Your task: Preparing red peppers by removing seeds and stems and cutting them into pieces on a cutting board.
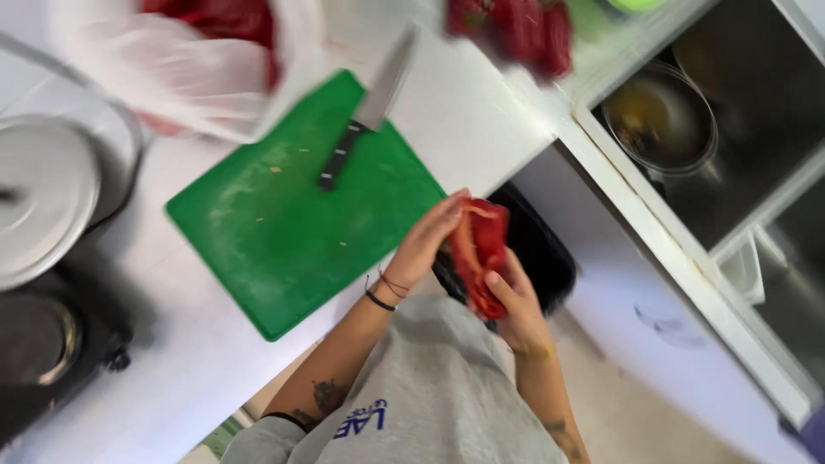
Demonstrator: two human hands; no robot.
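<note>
Both my hands hold a red pepper piece (481, 249) just off the counter's edge, above a black bin (541, 249). My left hand (425, 245), with thin bands on its wrist, presses flat against the pepper's left side. From below and to the right, my right hand (516, 309) cups it. A green cutting board (292, 223) lies on the white counter to the left of my hands. On the board's far corner rests a black-handled knife (365, 116).
A clear plastic bag of red peppers (198, 51) sits beyond the board, and more red peppers (516, 30) lie at the top. A metal pot lid (43, 198) and a stove are at left. At right, a sink holds a steel pot (662, 120).
</note>
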